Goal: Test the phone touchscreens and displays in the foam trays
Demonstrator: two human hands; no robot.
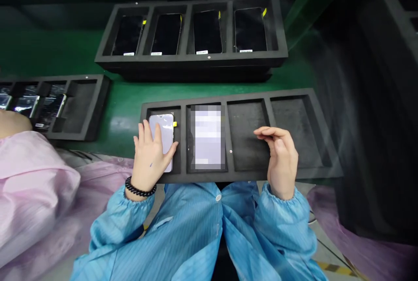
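My left hand (151, 159) is spread over a smartphone (167, 135) with a lit pale screen and a yellow tab on its right edge. Its fingertips reach across the screen, and whether they press it I cannot tell. That phone lies in the leftmost compartment of a black foam tray (230, 168). In the second compartment is another phone (208, 139), its lit display blurred out by pixels. Over the third compartment hovers my right hand (281, 159), its fingers stretched to the left and slightly bent, with nothing visible in it.
Behind, a second foam tray (209, 58) holds several dark-screened phones with yellow tabs, apparently stacked on another tray. At left, one more foam tray (94, 111) holds phones, beside a co-worker's pink sleeve (35, 194). The work surface (127, 98) is green.
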